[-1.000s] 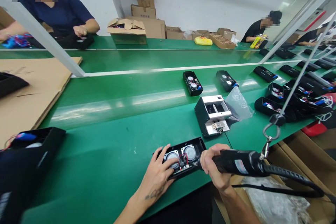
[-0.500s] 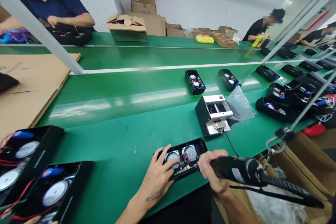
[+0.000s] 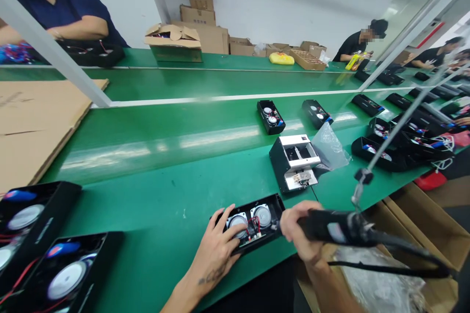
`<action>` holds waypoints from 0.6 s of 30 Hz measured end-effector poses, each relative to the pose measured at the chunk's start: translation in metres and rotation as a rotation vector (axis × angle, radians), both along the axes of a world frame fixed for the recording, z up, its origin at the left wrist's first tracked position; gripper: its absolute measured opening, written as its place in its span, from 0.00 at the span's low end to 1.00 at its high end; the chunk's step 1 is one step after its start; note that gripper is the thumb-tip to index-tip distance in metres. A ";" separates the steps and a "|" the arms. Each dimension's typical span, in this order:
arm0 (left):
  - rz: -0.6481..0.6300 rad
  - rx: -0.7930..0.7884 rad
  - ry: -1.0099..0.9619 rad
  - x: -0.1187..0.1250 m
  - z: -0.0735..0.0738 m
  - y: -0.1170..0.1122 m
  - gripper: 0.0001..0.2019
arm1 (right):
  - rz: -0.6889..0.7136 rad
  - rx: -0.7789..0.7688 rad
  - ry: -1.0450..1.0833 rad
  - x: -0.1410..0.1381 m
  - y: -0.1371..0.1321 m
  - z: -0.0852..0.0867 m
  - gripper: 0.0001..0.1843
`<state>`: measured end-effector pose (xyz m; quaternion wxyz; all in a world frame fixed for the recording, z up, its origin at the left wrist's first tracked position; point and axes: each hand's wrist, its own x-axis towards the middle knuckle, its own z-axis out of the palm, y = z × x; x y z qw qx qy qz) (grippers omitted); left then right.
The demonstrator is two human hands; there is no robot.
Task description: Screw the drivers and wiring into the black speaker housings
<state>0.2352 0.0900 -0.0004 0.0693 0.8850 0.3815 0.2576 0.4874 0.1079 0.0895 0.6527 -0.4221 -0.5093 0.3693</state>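
A black speaker housing (image 3: 270, 208) with two round silver drivers and red wires lies open on the green bench near its front edge. My left hand (image 3: 216, 249) rests on its left end with fingers spread over one driver. My right hand (image 3: 299, 234) is wrapped round a black electric screwdriver (image 3: 341, 229), whose tip end points at the housing's right side. The tool hangs from a cord and hook (image 3: 362, 183), and its cable trails off to the right.
A black-and-white screw feeder box (image 3: 293, 161) and a clear plastic bag (image 3: 330, 145) sit behind the housing. More speaker housings lie on the belt (image 3: 270, 116) and at bottom left (image 3: 58, 269). Cardboard sheet (image 3: 36, 122) at left; other people work across and at right.
The view has shifted slightly; the two housings at bottom left slid further in. The hanging hook swung left and up. Both hands stay on the housing and the screwdriver.
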 end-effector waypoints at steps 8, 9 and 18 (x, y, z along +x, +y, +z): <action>0.019 0.006 -0.057 0.006 0.000 0.009 0.14 | -0.518 0.130 -0.048 0.067 0.097 0.034 0.21; 0.020 0.008 -0.053 0.006 0.000 0.009 0.13 | -0.503 0.107 -0.075 0.069 0.103 0.029 0.21; 0.033 0.009 -0.016 0.006 -0.005 0.007 0.13 | -0.206 -0.122 -0.137 0.071 0.107 0.013 0.22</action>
